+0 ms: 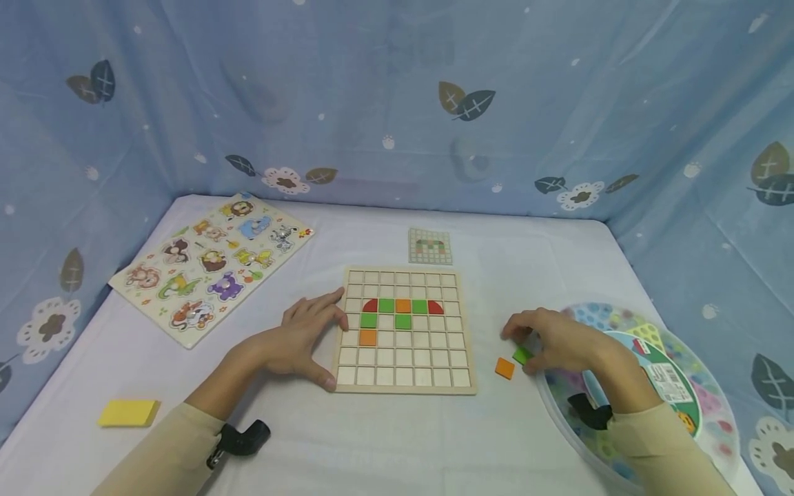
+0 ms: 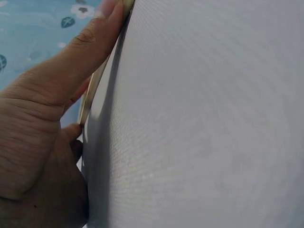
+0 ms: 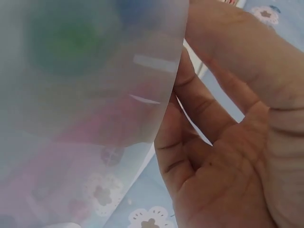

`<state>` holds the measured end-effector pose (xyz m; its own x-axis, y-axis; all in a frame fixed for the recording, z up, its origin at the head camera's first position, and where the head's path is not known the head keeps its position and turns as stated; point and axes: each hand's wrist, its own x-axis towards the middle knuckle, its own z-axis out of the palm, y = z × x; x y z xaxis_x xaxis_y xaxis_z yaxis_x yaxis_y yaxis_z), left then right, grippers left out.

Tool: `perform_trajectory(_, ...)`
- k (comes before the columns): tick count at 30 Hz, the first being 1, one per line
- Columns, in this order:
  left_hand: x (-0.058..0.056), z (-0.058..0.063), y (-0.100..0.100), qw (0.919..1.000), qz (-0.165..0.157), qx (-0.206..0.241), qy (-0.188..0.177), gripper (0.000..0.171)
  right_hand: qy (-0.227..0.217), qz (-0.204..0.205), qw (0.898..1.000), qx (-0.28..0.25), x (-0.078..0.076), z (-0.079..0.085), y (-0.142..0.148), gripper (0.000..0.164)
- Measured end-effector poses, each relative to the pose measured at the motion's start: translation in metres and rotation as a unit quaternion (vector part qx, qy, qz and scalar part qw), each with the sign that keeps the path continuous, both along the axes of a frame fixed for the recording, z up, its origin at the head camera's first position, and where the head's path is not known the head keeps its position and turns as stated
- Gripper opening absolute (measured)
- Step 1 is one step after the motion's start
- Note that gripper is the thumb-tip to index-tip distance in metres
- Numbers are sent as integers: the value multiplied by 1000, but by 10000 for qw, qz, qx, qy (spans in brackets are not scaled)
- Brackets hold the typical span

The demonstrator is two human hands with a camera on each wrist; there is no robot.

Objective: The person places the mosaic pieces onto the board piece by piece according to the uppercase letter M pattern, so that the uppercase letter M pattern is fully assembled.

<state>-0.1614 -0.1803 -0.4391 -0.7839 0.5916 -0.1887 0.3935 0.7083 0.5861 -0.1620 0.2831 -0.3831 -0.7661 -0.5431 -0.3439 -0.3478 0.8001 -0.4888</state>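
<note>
A wooden grid board (image 1: 384, 375) lies in the middle of the table, with red, green and orange pieces in some squares. My left hand (image 1: 300, 337) rests along its left edge, thumb at the near left corner and fingers spread farther up. In the left wrist view the thumb (image 2: 78, 61) touches the board's rim. My right hand (image 1: 558, 341) reaches over a green tile (image 1: 520, 355) right of the board, with thumb and fingers apart around it. Beside that tile lies an orange tile (image 1: 505, 368). In the right wrist view, translucent plastic hides the fingertips.
A small pattern card (image 1: 430, 258) lies beyond the board. An animal puzzle board (image 1: 205, 265) is at the far left, and a yellow block (image 1: 128, 413) at the near left. Under the right forearm sits a round clear container (image 1: 713, 386) with colourful contents.
</note>
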Motion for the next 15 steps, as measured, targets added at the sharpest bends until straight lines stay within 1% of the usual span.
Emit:
perform_trajectory(5,1,0,-1,10000,5,34,6,88,-23,30,10000,-34,-1,-2,0,46)
perform_trajectory(10,1,0,-1,10000,-12,51,42,88,67,39,10000,-3,-1,-2,1,43)
perform_trajectory(15,1,0,-2,10000,-9,51,69,88,170,-44,9997,-174,0,-1,2,41)
